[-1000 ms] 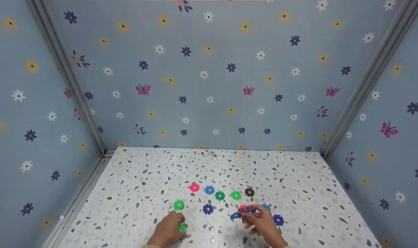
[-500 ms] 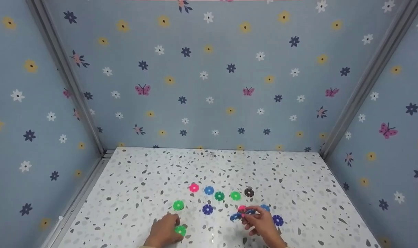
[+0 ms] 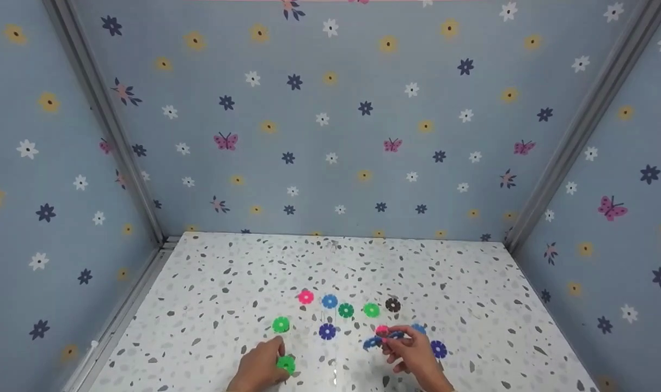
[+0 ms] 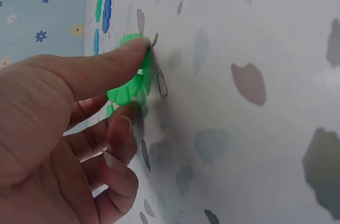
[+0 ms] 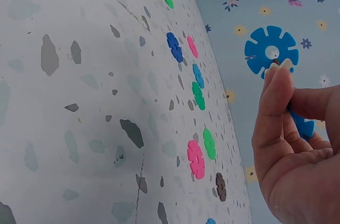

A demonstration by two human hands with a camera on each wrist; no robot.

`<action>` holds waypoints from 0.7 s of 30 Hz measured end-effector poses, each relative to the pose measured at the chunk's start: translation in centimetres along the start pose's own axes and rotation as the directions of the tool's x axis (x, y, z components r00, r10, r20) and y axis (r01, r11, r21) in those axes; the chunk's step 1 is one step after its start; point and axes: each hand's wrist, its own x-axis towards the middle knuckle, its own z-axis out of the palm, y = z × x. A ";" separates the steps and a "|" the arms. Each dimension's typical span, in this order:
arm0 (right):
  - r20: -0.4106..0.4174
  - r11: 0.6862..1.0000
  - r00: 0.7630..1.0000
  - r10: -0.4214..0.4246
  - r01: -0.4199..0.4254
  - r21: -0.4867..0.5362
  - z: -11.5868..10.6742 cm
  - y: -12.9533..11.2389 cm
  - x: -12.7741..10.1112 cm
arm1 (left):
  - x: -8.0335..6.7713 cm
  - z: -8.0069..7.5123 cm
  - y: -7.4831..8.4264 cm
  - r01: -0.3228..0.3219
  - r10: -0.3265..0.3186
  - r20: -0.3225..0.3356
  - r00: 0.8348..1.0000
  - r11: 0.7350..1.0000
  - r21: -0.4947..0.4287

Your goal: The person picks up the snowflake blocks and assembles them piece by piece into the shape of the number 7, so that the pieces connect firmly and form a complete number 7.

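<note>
Tabletop [image 3: 227, 283] carries scattered flower-shaped discs; the left hand [image 3: 259, 367] pinches a green disc [image 3: 286, 363] between thumb and fingers, against the surface at the near edge; the right hand [image 3: 415, 354] grips joined blue discs [image 5: 271, 50] with a pink disc [image 3: 382, 330], raised just above the tabletop.

Loose discs: pink [image 3: 305, 296], black [image 3: 393, 305], navy [image 3: 327, 331].

Bright green notched plastic flower disc [image 4: 132, 78] flat on the speckled tabletop, pinched under left hand [image 3: 259, 367], blue notched plastic disc cluster [image 5: 272, 50] held upright in right hand [image 3: 415, 354]
</note>
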 end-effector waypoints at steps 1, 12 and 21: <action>0.004 1.000 1.000 -0.004 0.004 0.000 0.0 0.0 -0.1 | 0.0 0.1 0.0 0.006 -0.006 0.006 1.000 1.000 -0.010; -0.003 1.000 1.000 -0.008 0.008 -0.021 0.1 -0.2 0.1 | 0.9 1.4 1.7 -0.001 -0.003 -0.014 1.000 0.975 -0.224; -0.067 0.999 0.997 -0.036 0.034 -0.035 0.1 -0.3 0.3 | 1.7 2.0 4.7 -0.090 0.066 -0.070 0.995 0.903 -0.419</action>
